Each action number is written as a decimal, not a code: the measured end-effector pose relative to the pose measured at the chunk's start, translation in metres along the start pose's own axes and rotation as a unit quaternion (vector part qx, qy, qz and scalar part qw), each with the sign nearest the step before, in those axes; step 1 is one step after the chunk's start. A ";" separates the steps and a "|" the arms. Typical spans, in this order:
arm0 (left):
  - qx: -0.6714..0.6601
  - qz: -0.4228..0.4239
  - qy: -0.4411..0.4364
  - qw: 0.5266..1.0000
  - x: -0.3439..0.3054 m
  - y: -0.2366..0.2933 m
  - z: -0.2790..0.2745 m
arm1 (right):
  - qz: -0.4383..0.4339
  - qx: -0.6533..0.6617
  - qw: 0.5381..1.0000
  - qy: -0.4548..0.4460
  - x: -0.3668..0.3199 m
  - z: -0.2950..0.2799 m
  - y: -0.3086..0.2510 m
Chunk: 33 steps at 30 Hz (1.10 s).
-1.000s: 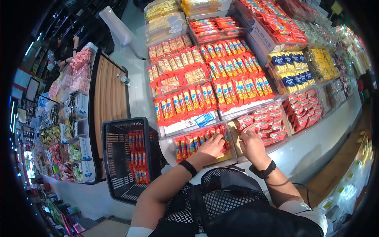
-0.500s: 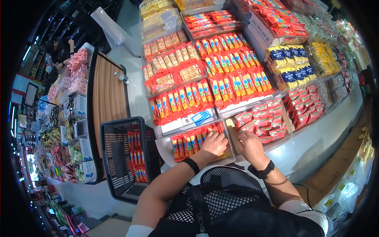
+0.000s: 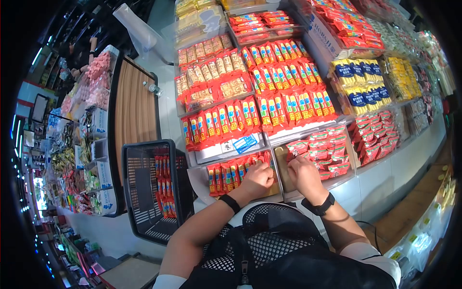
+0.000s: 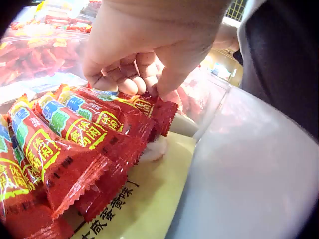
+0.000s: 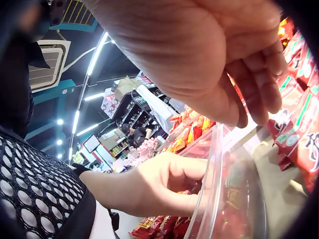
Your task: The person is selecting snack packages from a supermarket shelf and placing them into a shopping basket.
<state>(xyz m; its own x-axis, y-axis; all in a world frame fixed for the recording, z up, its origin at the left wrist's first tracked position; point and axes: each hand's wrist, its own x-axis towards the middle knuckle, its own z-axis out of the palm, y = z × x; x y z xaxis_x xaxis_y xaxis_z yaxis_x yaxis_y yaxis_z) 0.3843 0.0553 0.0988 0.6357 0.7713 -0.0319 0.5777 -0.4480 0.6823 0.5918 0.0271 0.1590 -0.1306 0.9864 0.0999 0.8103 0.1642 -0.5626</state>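
My left hand (image 3: 258, 180) is over the right end of a row of red snack packets (image 3: 230, 176) in a front clear bin. In the left wrist view, curled fingers and thumb of that hand (image 4: 149, 42) pinch the end packet (image 4: 144, 105); yellow card (image 4: 159, 191) shows beneath. My right hand (image 3: 307, 179) hangs, fingers loosely bent, over the left edge of the neighbouring bin, beside smaller red-and-green packets (image 3: 321, 153). The right wrist view shows this hand (image 5: 199, 55) holding nothing, close to those packets (image 5: 299, 129).
A clear divider (image 5: 212, 184) stands between the hands. To the left is a black basket (image 3: 174, 188) with red packets (image 3: 164, 185) inside. Farther left runs a wood-topped counter (image 3: 132, 103); tiers of packaged snacks (image 3: 284, 74) rise behind the front bins.
My left hand's fingers have drawn in more at the right end of the row, and the hand has shifted slightly. My right hand stays over the neighbouring bin.
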 end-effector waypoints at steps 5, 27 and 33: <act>-0.262 -0.138 -0.020 0.955 -0.009 0.003 -0.024 | 0.009 0.043 0.999 -0.016 0.004 -0.007 -0.019; -0.021 0.187 0.057 0.980 -0.015 -0.004 -0.002 | -0.169 -0.088 0.980 -0.054 0.020 0.030 -0.023; 0.061 0.191 0.023 0.979 -0.014 -0.015 0.018 | -0.180 -0.049 0.982 -0.010 0.025 0.026 -0.031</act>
<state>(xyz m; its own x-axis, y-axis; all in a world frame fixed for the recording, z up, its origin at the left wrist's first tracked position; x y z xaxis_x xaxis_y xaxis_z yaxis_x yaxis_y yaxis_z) 0.3761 0.0436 0.0760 0.7957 0.5544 0.2440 0.3603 -0.7570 0.5451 0.5484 0.0473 0.1577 -0.4293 0.8644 0.2617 0.7607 0.5023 -0.4111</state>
